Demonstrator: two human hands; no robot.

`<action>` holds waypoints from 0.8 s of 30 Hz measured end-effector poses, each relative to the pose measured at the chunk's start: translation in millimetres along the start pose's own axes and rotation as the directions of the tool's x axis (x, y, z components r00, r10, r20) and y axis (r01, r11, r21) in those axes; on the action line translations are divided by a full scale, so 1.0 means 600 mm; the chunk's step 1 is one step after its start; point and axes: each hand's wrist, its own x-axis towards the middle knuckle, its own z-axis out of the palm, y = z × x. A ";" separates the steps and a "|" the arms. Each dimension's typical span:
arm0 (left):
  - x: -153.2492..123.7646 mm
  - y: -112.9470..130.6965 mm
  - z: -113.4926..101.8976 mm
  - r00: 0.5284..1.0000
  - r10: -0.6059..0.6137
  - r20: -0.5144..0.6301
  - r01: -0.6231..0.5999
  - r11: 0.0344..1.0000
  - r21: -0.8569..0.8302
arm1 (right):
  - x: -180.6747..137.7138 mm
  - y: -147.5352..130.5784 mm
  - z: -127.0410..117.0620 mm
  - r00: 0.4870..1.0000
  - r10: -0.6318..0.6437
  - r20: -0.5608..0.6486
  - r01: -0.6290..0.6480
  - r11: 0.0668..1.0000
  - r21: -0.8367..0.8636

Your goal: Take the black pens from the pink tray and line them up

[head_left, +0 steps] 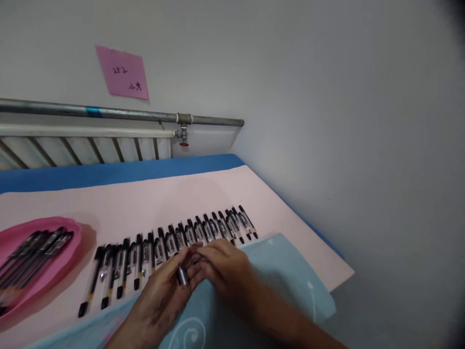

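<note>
A long row of several black-capped pens [170,247] lies side by side on the pink table cover [145,203]. Both of my hands meet just in front of the row's middle. My left hand [160,295] has its fingers curled around a pen [181,275], of which a silvery part shows between the fingers. My right hand [225,269] lies over the same pen from the right, fingers closed on its far end. Both hands rest above a light blue cloth [283,276].
A pink tray [22,271] with several more black pens sits at the far left. A blue mat [109,172] lies under the pink cover. Behind it are a radiator [83,148], a metal pipe [119,114] and a pink note [122,72] on the wall. The table's right edge drops off.
</note>
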 end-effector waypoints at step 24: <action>-0.003 -0.001 -0.014 0.993 -0.077 0.095 0.049 0.963 0.266 | -0.012 0.194 -0.100 0.800 0.565 -0.200 -0.582 0.813 -0.029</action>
